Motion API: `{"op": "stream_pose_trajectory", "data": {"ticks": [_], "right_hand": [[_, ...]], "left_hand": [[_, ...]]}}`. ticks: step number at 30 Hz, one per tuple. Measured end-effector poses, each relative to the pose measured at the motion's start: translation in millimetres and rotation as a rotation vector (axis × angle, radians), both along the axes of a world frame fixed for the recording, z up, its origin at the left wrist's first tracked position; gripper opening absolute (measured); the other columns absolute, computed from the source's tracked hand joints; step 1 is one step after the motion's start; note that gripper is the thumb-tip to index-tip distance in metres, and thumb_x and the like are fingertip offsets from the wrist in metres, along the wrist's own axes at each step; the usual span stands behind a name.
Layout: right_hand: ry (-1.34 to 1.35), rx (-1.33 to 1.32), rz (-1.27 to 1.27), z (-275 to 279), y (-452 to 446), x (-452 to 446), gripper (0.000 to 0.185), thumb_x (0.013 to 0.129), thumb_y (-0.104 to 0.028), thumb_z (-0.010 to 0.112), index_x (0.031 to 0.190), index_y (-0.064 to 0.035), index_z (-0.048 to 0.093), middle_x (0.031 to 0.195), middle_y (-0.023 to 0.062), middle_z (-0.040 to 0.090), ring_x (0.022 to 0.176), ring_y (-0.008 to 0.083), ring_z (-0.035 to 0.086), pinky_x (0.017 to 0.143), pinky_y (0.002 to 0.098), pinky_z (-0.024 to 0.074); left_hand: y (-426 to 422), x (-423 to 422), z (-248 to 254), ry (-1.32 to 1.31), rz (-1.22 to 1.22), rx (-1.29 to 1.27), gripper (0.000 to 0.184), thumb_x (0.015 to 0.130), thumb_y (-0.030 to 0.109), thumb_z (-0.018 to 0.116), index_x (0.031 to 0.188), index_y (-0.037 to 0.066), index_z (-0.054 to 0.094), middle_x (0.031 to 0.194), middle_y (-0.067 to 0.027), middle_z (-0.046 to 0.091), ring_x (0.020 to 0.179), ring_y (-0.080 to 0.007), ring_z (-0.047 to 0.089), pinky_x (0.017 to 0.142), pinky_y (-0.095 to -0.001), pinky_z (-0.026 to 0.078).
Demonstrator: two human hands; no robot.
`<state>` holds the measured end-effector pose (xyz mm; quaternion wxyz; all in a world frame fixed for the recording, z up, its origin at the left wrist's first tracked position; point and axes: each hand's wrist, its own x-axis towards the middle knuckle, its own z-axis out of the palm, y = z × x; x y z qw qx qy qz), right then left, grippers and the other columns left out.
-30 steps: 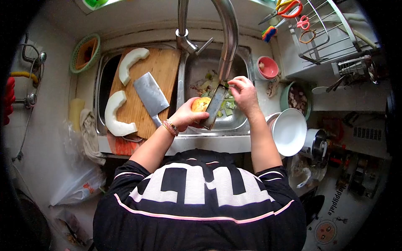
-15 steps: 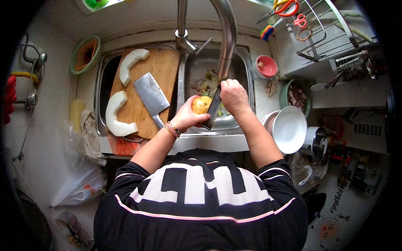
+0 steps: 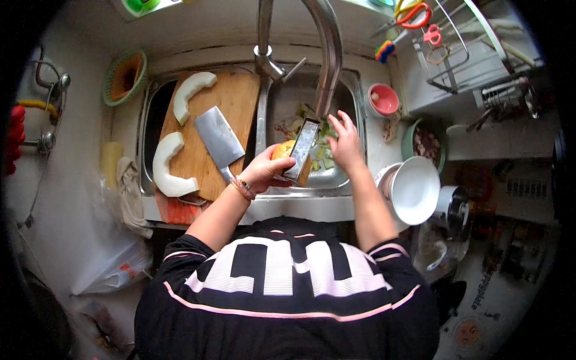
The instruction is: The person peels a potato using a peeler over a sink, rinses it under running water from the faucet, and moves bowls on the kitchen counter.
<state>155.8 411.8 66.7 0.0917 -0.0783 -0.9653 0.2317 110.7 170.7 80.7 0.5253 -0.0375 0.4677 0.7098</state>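
yellow and rounded, a potato-like vegetable (image 3: pixel 281 150) sits in the left hand (image 3: pixel 263 171), above the right basin of a stainless-steel sink (image 3: pixel 288 90). that hand's fingers wrap the vegetable, while its thumb lies against the near part of a flat rectangular metal tool (image 3: pixel 302 147), whose exact kind is unclear. the right hand (image 3: pixel 347 147) is just beside the tool but apart from it, fingers spread wide, with nothing seen in its grasp. green and pale scraps (image 3: pixel 327 162) lie in the basin below.

one hand bearing two things looks like the weak point: if the vegetable is wet, it could slide free and drop among the scraps, or the tool could tip, being supported only near one end. if the tool has a sharp edge, the left thumb seems most exposed. the cleaver (image 3: pixel 219 135) on the wooden cutting board (image 3: pixel 234 90) has its handle close to the left wrist; a careless sweep of that arm might knock it.
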Motion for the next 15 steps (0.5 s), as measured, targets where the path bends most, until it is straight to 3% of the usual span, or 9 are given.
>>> {"op": "stream_pose_trajectory", "data": {"ticks": [1, 3, 5, 7, 8, 11, 12, 13, 15], "right_hand": [[0.006, -0.015, 0.013, 28.3, -19.8, 7.7, 0.057, 0.071, -0.006, 0.066, 0.125, -0.0197, 0.052, 0.134, 0.0072, 0.040, 0.109, 0.0291, 0.048, 0.093, 0.0416, 0.0424], [0.107, 0.254, 0.217, 54.4, -44.0, 13.8, 0.062, 0.069, -0.001, 0.066, 0.127, -0.0207, 0.052, 0.135, 0.0038, 0.040, 0.106, 0.0256, 0.045, 0.096, 0.0363, 0.0390], [0.150, 0.414, 0.430, 64.8, -53.4, 16.1, 0.055, 0.071, -0.006, 0.058, 0.123, -0.0246, 0.054, 0.124, -0.0053, 0.049, 0.102, 0.0213, 0.046, 0.091, 0.0323, 0.0416], [-0.057, 0.430, 0.610, 72.0, -55.6, 11.7, 0.045, 0.073, -0.011, 0.057, 0.117, -0.0193, 0.057, 0.114, -0.0032, 0.056, 0.095, 0.0213, 0.050, 0.084, 0.0313, 0.0452], [0.005, 0.394, 0.638, 65.2, -51.9, 8.7, 0.027, 0.073, -0.017, 0.058, 0.099, -0.0151, 0.058, 0.102, -0.0002, 0.059, 0.091, 0.0218, 0.054, 0.077, 0.0313, 0.0483], [-0.094, 0.369, 0.437, 65.4, -33.8, 14.5, 0.026, 0.070, -0.011, 0.062, 0.095, -0.0105, 0.056, 0.095, 0.0059, 0.059, 0.090, 0.0259, 0.056, 0.076, 0.0339, 0.0498], [0.035, 0.080, 0.354, 67.6, -27.1, 18.3, 0.033, 0.066, -0.001, 0.065, 0.097, -0.0068, 0.055, 0.097, 0.0097, 0.057, 0.092, 0.0299, 0.057, 0.078, 0.0332, 0.0505], [-0.069, -0.295, 0.144, 59.0, -21.9, 23.4, 0.035, 0.069, 0.008, 0.064, 0.099, -0.0049, 0.054, 0.098, 0.0121, 0.057, 0.091, 0.0285, 0.059, 0.077, 0.0324, 0.0520], [-0.011, -1.160, 0.031, 59.1, -15.5, 38.0, 0.029, 0.076, 0.008, 0.061, 0.102, -0.0037, 0.054, 0.100, 0.0128, 0.056, 0.084, 0.0229, 0.060, 0.073, 0.0310, 0.0539]], "left_hand": [[0.6, -1.6, -0.6, -0.011, 0.003, 0.000, 0.066, 0.076, 0.024, 0.073, 0.130, 0.012, 0.037, 0.112, -0.0050, 0.054, 0.094, -0.0195, 0.059, 0.070, -0.0417, 0.055], [-6.5, 6.0, -3.3, -0.048, -0.024, -0.023, 0.064, 0.076, 0.027, 0.073, 0.129, 0.013, 0.038, 0.112, -0.0032, 0.054, 0.095, -0.0198, 0.059, 0.072, -0.0427, 0.055], [-6.2, 4.7, -1.4, 0.013, -0.096, -0.075, 0.062, 0.078, 0.030, 0.072, 0.129, 0.016, 0.039, 0.113, -0.0023, 0.054, 0.102, -0.0208, 0.055, 0.077, -0.0448, 0.052], [-4.4, 5.0, 0.7, 0.048, -0.168, -0.116, 0.061, 0.079, 0.032, 0.071, 0.129, 0.018, 0.039, 0.114, -0.0017, 0.053, 0.106, -0.0211, 0.053, 0.081, -0.0461, 0.049], [-4.6, 4.0, 2.2, -0.021, -0.206, -0.084, 0.058, 0.081, 0.035, 0.070, 0.128, 0.021, 0.040, 0.119, -0.0010, 0.050, 0.112, -0.0209, 0.049, 0.084, -0.0483, 0.047], [-8.0, 8.5, -4.1, -0.214, -0.167, 0.192, 0.057, 0.081, 0.037, 0.069, 0.128, 0.022, 0.041, 0.120, -0.0018, 0.050, 0.113, -0.0209, 0.048, 0.085, -0.0507, 0.045], [-8.0, 12.3, -14.2, -0.200, -0.114, 0.201, 0.072, 0.074, 0.047, 0.070, 0.133, 0.020, 0.039, 0.124, -0.0059, 0.052, 0.114, -0.0242, 0.051, 0.090, -0.0474, 0.046], [-8.7, 13.2, -21.8, -0.255, -0.078, 0.253, 0.071, 0.076, 0.047, 0.069, 0.134, 0.019, 0.039, 0.126, -0.0071, 0.051, 0.116, -0.0252, 0.050, 0.091, -0.0470, 0.045], [-12.0, 12.9, -30.4, -0.366, -0.004, 0.356, 0.068, 0.080, 0.045, 0.066, 0.135, 0.016, 0.038, 0.131, -0.0095, 0.048, 0.118, -0.0272, 0.049, 0.094, -0.0462, 0.043]]}}
